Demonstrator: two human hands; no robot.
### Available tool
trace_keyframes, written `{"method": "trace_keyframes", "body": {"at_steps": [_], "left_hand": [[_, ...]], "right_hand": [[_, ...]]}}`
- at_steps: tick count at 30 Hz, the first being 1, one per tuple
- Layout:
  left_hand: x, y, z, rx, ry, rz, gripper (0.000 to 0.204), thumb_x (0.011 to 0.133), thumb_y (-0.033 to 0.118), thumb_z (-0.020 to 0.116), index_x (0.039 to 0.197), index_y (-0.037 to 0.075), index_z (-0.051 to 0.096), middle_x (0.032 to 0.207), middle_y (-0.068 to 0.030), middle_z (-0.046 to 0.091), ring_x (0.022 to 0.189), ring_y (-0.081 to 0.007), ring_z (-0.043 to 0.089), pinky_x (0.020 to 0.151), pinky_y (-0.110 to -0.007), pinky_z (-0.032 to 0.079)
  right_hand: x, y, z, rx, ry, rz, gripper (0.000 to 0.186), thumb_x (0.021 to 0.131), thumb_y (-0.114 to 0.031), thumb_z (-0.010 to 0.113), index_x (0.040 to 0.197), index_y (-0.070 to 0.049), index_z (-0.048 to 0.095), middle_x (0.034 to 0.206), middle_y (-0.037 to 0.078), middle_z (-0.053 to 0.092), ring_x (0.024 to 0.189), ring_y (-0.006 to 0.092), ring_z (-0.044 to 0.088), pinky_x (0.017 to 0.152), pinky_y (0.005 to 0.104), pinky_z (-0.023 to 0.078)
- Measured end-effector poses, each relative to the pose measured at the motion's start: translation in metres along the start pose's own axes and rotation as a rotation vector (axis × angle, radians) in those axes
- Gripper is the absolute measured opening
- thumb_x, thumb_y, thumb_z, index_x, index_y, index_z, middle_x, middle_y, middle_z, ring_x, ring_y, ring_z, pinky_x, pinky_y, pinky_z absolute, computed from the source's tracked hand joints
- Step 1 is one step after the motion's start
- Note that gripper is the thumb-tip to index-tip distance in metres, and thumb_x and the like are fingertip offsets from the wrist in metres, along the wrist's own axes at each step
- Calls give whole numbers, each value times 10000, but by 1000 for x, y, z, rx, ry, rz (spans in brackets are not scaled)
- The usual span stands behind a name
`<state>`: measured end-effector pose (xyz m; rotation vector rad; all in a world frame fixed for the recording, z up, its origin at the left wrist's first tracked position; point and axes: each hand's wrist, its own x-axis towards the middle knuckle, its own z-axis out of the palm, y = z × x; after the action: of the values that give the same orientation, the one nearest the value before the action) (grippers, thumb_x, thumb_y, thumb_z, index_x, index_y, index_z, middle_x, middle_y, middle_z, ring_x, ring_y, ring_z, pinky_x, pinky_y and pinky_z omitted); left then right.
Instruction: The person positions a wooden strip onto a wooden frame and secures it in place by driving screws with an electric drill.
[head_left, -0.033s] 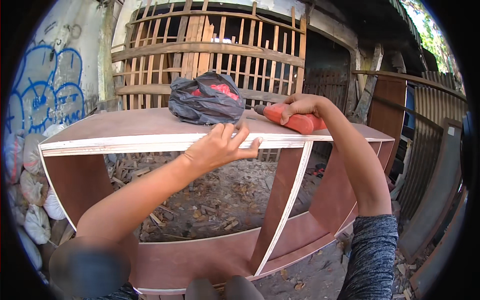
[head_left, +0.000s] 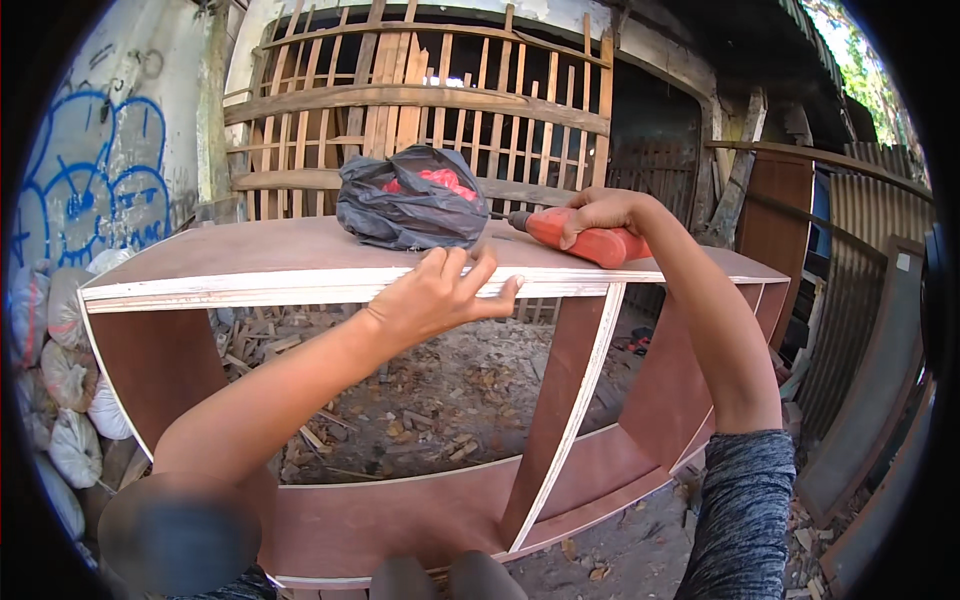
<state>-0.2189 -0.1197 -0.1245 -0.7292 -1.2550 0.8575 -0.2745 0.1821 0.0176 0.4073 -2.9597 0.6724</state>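
A long shelf cabinet of reddish-brown plywood with pale raw edges stands in front of me, its top panel (head_left: 250,245) level and its side facing me uncovered. My right hand (head_left: 603,210) is closed round a red power drill (head_left: 585,236), held low over the top panel with its dark chuck toward the left. Against the panel's pale front edge rests my left hand (head_left: 440,290), fingers apart and thumb stretched to the right. Just behind those fingers sits a crumpled black plastic bag (head_left: 400,205) with something pink-red showing in its mouth. The drill's tip ends close to the bag.
An upright divider (head_left: 560,420) splits the cabinet's inside. Wood scraps and dry leaves litter the ground (head_left: 440,400) behind it. Filled sacks (head_left: 75,440) are piled at left, a wooden slat fence (head_left: 430,110) stands at back, and corrugated sheets (head_left: 850,270) lean at right.
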Motion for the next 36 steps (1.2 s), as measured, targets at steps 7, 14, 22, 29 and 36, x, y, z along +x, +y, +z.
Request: {"method": "trace_keyframes", "body": {"at_steps": [7,14,22,29,36], "left_hand": [[-1,-2,1,-2,-25,21,474,952,204,594,1397,285,451,1154,-95,616,743,-146,528,615,-259,404],[1,-4,1,2,-36,22,564,923,182,610,1443,285,417,1164,-108,626,725,-161,530,596,-252,388],[-1,1,8,-7,-14,5,572,919,189,605,1449,283,408,1146,-102,624,708,-147,514,581,-251,373],[-2,-1,7,-29,-48,10,563,918,187,604,1440,288,416,1154,-110,613,718,-156,517,586,-257,379],[-1,-1,7,7,-41,28,551,922,179,610,1428,283,416,1162,-105,605,740,-161,528,596,-265,394]], "right_hand": [[-6,7,0,67,-55,40,801,666,-392,822,1358,-28,646,1262,173,677,1088,275,680,942,374,523],[4,9,2,141,59,1,781,798,-502,787,1383,-13,619,1329,203,649,1139,289,659,994,400,499],[71,-22,-30,117,242,-342,301,1061,-96,484,1282,51,626,1113,127,736,969,161,734,786,291,602],[153,-90,-28,-349,122,-263,191,917,-73,608,984,42,745,880,127,778,646,187,737,566,319,607],[186,-96,-16,-295,10,-158,216,956,-150,671,1092,0,746,982,120,770,783,190,745,720,320,625]]}}
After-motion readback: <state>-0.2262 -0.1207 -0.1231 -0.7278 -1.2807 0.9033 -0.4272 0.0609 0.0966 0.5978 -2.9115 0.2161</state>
